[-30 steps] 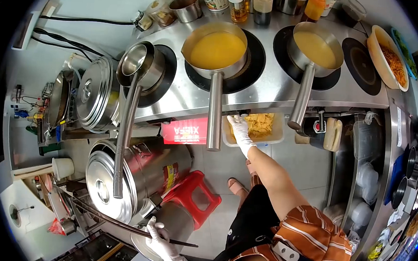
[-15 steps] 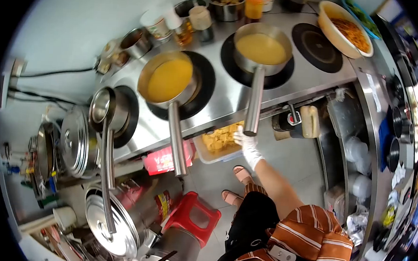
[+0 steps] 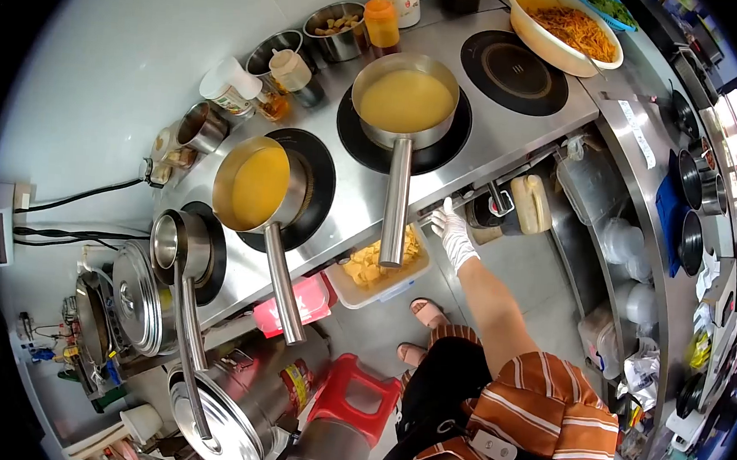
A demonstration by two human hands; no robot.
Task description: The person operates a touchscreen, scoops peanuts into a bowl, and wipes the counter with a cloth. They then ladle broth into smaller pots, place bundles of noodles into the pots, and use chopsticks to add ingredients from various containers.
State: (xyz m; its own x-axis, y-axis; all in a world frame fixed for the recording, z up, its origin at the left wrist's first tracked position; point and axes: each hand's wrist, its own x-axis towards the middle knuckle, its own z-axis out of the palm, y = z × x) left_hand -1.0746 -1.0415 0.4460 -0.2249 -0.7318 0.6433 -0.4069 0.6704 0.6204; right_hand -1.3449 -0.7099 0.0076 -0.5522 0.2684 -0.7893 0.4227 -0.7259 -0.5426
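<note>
My right hand [image 3: 453,237], in a white glove, is stretched out to the front edge of the steel cooktop [image 3: 474,156], fingers apart, with nothing visible in it. It is just right of a clear tub of yellow food pieces [image 3: 357,278] on the shelf under the counter. The long handle of a saucepan of yellow broth [image 3: 404,100] sticks out over that tub. A second saucepan of yellow broth [image 3: 259,185] stands on the burner to the left. My left hand is out of view.
A small pot holding ladles [image 3: 178,244] is at the left burner. A bowl of orange shreds [image 3: 566,27] sits at the back right by an unused burner [image 3: 513,66]. A red stool [image 3: 358,394] and a large lidded steel pot [image 3: 213,423] stand on the floor near my feet.
My right hand has lifted out of the tub of yellow pieces and moved right to the counter edge. My left hand, which held a dark stick, has dropped from view as my head turned.
</note>
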